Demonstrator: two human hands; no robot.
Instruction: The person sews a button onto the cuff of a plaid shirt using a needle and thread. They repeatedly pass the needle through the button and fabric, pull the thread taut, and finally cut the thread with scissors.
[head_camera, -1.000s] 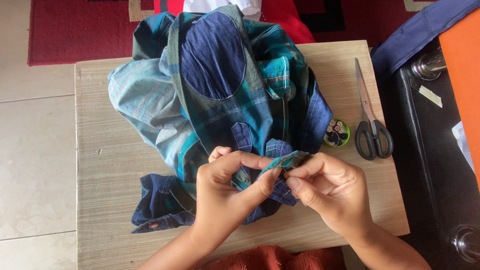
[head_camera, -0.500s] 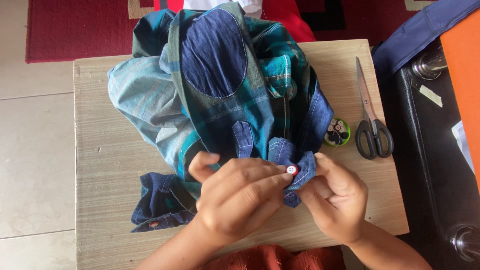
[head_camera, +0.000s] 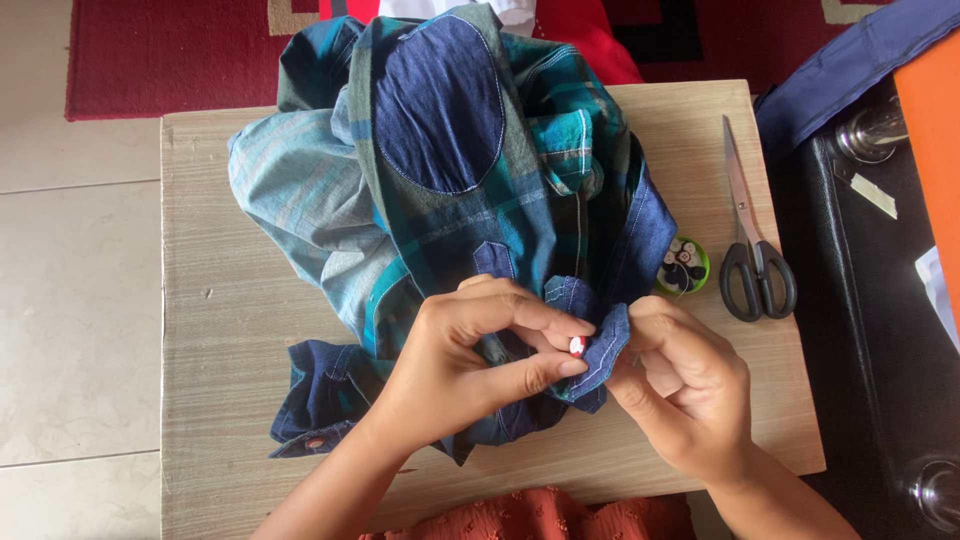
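Note:
A crumpled teal plaid shirt (head_camera: 440, 190) with dark denim patches lies on a small wooden table (head_camera: 210, 330). My left hand (head_camera: 470, 365) pinches a small white and red button (head_camera: 577, 346) between thumb and forefinger against a denim flap of the shirt (head_camera: 605, 355). My right hand (head_camera: 685, 385) grips that same flap from the right side, fingers curled around its edge. A denim cuff (head_camera: 320, 400) hangs toward the near-left of the table.
Black-handled scissors (head_camera: 755, 250) lie on the table's right side, next to a small green lid holding several buttons (head_camera: 683, 267). A black case (head_camera: 870, 300) stands to the right. A red rug (head_camera: 180, 50) and pale floor tiles (head_camera: 70, 300) surround the table.
The flap was turned over, showing the button, and my left hand shifted from flat over the cloth to a pinch on the button, now seen edge-on. The view slid slightly.

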